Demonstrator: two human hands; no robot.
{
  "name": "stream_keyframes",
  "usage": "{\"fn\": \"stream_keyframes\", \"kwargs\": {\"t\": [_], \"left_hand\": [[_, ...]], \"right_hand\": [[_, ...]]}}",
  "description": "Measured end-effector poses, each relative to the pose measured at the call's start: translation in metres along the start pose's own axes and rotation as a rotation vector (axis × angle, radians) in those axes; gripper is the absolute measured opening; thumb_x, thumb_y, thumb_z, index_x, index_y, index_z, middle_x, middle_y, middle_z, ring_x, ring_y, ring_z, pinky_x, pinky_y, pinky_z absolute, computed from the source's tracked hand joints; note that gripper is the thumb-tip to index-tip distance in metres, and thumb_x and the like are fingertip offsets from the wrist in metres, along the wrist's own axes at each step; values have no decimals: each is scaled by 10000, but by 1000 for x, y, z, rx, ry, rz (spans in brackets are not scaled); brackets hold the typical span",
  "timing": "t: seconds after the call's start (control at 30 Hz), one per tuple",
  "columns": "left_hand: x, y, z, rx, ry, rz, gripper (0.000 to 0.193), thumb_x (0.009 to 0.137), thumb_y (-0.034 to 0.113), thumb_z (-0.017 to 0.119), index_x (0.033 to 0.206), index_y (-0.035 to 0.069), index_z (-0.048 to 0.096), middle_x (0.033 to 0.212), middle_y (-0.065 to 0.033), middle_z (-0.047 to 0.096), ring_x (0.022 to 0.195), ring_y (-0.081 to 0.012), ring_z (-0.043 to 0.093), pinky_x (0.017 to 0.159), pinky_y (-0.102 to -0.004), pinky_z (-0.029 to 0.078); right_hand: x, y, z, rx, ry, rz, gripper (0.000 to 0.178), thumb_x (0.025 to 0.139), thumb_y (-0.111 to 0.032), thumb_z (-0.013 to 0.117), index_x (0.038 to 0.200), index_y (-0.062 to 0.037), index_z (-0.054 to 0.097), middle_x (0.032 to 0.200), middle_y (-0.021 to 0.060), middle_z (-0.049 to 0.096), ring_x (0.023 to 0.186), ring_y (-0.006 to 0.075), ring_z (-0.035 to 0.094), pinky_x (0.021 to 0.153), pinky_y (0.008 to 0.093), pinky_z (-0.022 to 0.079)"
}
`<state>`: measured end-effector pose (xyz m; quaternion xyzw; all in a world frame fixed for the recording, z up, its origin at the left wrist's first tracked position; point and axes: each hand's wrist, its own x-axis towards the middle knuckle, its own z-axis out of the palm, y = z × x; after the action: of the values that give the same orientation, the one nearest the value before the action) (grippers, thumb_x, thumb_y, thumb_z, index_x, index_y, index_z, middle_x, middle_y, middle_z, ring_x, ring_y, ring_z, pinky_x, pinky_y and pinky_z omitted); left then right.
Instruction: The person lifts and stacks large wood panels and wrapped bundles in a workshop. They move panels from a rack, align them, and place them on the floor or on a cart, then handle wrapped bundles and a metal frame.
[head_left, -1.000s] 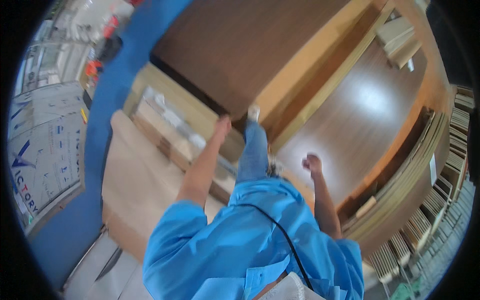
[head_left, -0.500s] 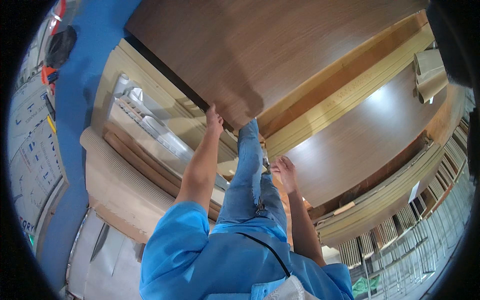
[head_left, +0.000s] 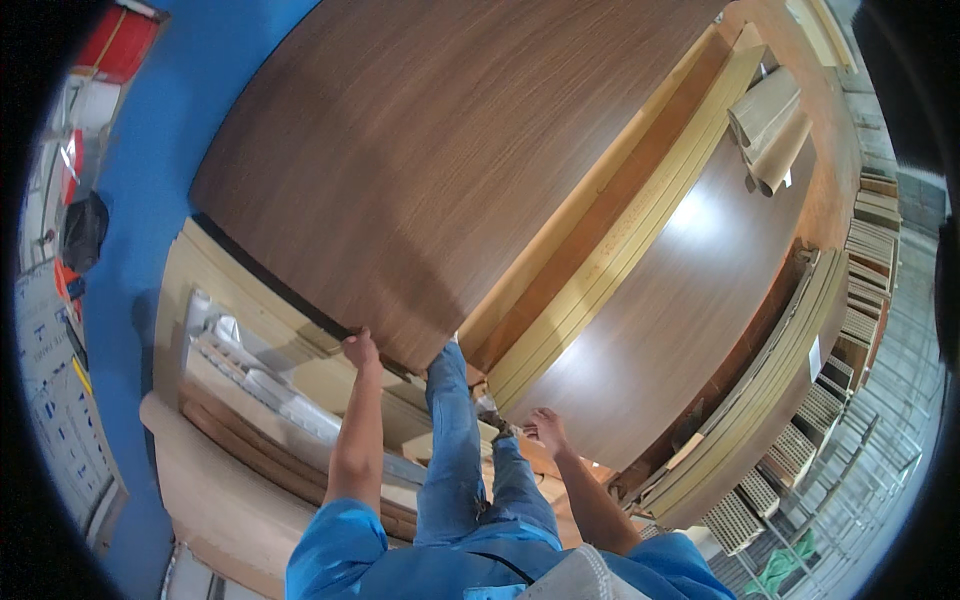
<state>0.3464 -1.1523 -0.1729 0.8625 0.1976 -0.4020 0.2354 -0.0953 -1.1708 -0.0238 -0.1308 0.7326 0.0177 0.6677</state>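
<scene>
While the left hand point(head_left: 360, 350) is gripping the dark wood panel point(head_left: 440, 160) by its lower edge, fingers curled, the panel's long axis is running toward upper right; right hand point(head_left: 545, 430) is hovering half-open.

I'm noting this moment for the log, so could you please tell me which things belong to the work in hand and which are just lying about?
In hand:
- dark wood panel, its edge under the left hand
- right hand, beside the glossy brown panel

Lying about:
- rolled paper
- slatted panels
- red container

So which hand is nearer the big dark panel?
Left. The left hand grips the lower edge of the dark panel. The right hand is lower, off that panel, by the glossy brown board.
</scene>
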Motion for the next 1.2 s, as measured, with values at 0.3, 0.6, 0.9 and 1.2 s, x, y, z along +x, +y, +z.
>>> {"fn": "stream_keyframes", "kwargs": {"t": [0.3, 0.6, 0.9, 1.2], "left_hand": [[26, 108, -76, -626, -359, -171, 768, 922, 536, 416, 1465, 104, 88, 1497, -131, 162, 1373, -273, 220, 1104, -499, 176], [21, 109, -84, -734, -598, -232, 852, 879, 667, 327, 1492, 166, 13, 1556, -87, 8, 1432, -275, 10, 1133, -476, 21], [59, 97, -64, -603, -643, -162, 792, 880, 657, 354, 1476, 171, 162, 1536, -60, 171, 1416, -261, 138, 1125, -488, 96], [42, 102, -58, -618, -776, -216, 766, 892, 634, 339, 1463, 144, 197, 1527, -58, 206, 1395, -270, 210, 1102, -512, 179]], "right_hand": [[64, -73, 192, -195, -194, -101, 382, 871, -261, 597, 1178, -64, 481, 819, 54, 586, 665, 138, 586, 558, 263, 490], [59, -89, 143, -75, -416, -136, 130, 876, -179, 559, 935, -68, 527, 802, 3, 538, 665, 121, 549, 537, 264, 454], [41, -52, -36, -750, 56, -641, 265, 895, -252, 571, 1000, -8, 566, 783, 75, 609, 662, 155, 599, 571, 292, 501], [-22, 8, -82, -651, 194, -528, 300, 890, -243, 556, 1096, -29, 601, 940, 108, 655, 788, 221, 647, 701, 350, 528]]}}
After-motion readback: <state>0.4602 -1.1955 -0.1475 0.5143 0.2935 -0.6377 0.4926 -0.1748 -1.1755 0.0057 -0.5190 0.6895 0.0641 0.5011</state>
